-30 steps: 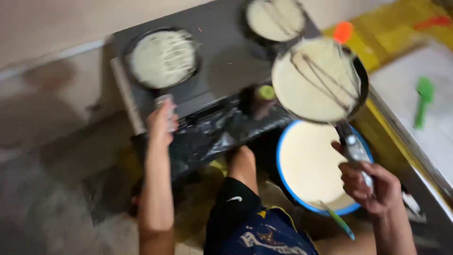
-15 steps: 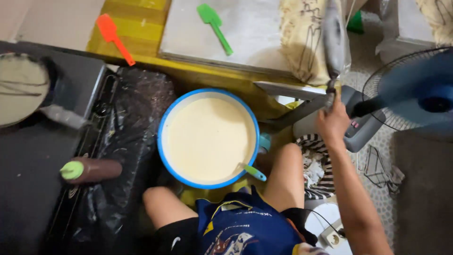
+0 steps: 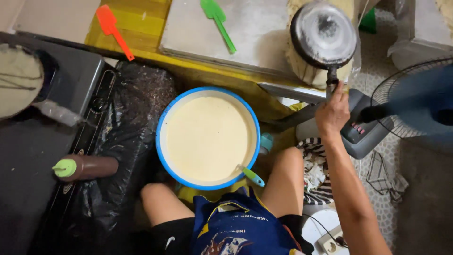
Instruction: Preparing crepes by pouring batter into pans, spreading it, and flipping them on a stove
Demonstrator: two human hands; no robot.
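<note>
Right hand (image 3: 333,112): fingers closed around the black handle of a small frying pan (image 3: 323,35). Pan is turned bottom-up, its dull grey underside facing the camera, held just beyond the hand over a pale stack of thin crepes (image 3: 306,71) at the edge of a grey board (image 3: 255,33). Left hand: not in view.

Handling, as judged: pan rigid metal, light enough for one hand, probably hot at the body. The handle is the only sensible hold, gripped near its end as here. Inverted, the weight sits far from the wrist, so grip must stay firm. Crepes look soft and floppy.

Beside the hand, to the right: grey fan base (image 3: 365,132) and wire fan guard (image 3: 415,99). Left of the hand: blue-rimmed basin of cream batter (image 3: 207,137), ladle handle (image 3: 252,175) resting at its rim. Farther left: brown squeeze bottle (image 3: 87,166) with green cap, on black plastic. On the board, green spatula (image 3: 218,21); orange spatula (image 3: 113,28) further left.
</note>
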